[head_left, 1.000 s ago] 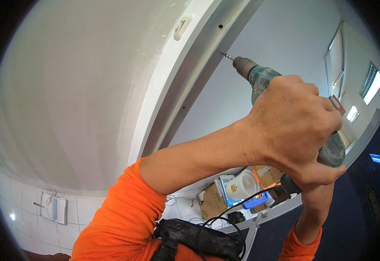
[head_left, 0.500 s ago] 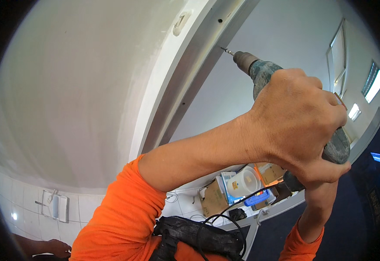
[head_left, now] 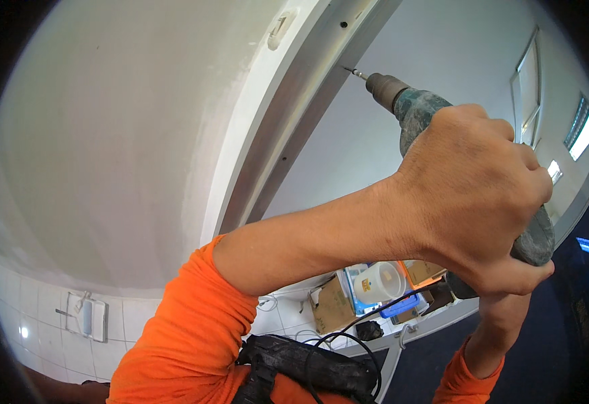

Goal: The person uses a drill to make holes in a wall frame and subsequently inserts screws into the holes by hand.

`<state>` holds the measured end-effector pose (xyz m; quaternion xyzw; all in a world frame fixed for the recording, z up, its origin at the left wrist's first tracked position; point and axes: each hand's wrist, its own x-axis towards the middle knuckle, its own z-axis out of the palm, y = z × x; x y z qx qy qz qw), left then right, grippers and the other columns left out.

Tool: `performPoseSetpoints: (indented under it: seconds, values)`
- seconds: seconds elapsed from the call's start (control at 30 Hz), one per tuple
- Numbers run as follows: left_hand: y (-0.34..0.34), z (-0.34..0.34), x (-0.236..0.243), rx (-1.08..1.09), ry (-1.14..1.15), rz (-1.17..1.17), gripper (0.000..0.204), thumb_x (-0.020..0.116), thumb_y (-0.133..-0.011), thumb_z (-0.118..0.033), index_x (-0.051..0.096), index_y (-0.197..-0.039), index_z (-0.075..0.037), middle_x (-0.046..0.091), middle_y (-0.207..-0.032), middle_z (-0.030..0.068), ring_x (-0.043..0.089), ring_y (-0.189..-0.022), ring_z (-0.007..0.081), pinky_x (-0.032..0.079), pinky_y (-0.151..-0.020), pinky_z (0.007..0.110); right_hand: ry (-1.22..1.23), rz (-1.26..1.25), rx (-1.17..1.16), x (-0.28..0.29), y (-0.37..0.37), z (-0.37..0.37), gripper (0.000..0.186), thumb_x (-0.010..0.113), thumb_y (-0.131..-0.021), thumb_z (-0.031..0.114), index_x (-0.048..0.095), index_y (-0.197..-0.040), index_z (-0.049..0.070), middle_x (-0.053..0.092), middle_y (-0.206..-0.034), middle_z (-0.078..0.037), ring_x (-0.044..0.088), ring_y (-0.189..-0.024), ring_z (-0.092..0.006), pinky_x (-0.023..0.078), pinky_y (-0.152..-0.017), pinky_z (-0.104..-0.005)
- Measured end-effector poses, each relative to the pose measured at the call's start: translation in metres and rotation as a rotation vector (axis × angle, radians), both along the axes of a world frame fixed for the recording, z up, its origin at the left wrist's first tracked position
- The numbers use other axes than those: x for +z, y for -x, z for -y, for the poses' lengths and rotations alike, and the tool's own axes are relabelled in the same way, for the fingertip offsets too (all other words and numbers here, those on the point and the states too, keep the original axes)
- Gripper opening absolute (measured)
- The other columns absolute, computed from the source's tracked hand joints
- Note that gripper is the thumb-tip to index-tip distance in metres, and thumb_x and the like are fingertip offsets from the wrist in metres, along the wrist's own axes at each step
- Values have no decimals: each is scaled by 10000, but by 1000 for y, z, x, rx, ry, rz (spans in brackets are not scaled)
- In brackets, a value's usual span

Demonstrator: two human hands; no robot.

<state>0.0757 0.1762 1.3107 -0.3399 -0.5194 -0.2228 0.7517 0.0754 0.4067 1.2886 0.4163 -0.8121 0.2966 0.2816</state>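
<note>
My left hand (head_left: 473,195) wraps over the back of a dusty green and grey power drill (head_left: 419,114), closed around its body with the thumb below. The drill tilts up and to the left. Its thin bit reaches the edge of a grey metal frame (head_left: 267,161) that runs up beside a pale panel; whether the tip has entered the metal is too small to tell. My right forearm (head_left: 496,323) rises to the drill's handle from below, and the right hand's fingers are hidden behind my left hand. A black cord (head_left: 392,306) trails from the handle.
Below are a white bucket (head_left: 380,281), a cardboard box (head_left: 333,306) and a blue container (head_left: 400,306) on the tiled floor. A black bag (head_left: 301,360) hangs at my waist. A white tray with a roller (head_left: 92,318) lies at lower left, near another person's arm (head_left: 58,387).
The drill and my hands have shifted slightly right in the view, with the bit still at the frame's edge. The other person's hand at lower left has dropped mostly out of sight.
</note>
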Motion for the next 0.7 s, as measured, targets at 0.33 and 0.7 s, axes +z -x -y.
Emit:
performPoseSetpoints:
  seconds: [0.33,0.7]
  values:
    - [0,0,-3,10,3,-7,578,750,-638,-594,692,-647,-19,632,-586,107,655,-575,288,483,-567,399,3,4,-7,0,2,1,579,829,-813,162,587,-1305,-24,652,-1286,-148,630,-1185,-289,473,-1026,-420]
    - [-2,2,-2,3,6,-39,554,765,-612,-567,694,-675,-21,665,-650,119,657,-602,290,487,-588,395,-6,0,-45,4,-4,1,571,832,-802,153,595,-1292,-22,661,-1269,-151,640,-1171,-294,481,-1015,-425]
